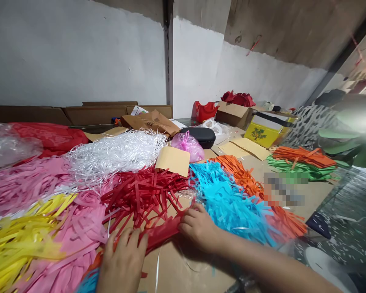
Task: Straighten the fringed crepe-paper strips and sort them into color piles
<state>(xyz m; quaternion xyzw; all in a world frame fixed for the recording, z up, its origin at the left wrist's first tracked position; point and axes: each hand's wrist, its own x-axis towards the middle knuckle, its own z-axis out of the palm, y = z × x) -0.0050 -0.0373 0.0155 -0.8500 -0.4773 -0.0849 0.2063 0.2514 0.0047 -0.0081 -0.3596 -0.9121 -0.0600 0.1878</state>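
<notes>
My left hand (122, 260) and my right hand (198, 228) both grip a bunched strip of red fringed paper (161, 234) low on the brown tabletop (183, 268). A loose heap of red paper fringe (143, 191) lies just beyond them. Blue fringe (228, 199) spreads right of my right hand. Pink fringe (79, 236) and yellow fringe (21, 240) lie to the left of my left hand.
White shredded strips (116, 154) and a tan card (173, 160) sit behind the red heap. Orange fringe (250, 183), green and orange stacks (301, 162), a pink bag (189, 146), a black case (203, 136), cardboard boxes (234, 114) and a yellow box (266, 132) lie farther back.
</notes>
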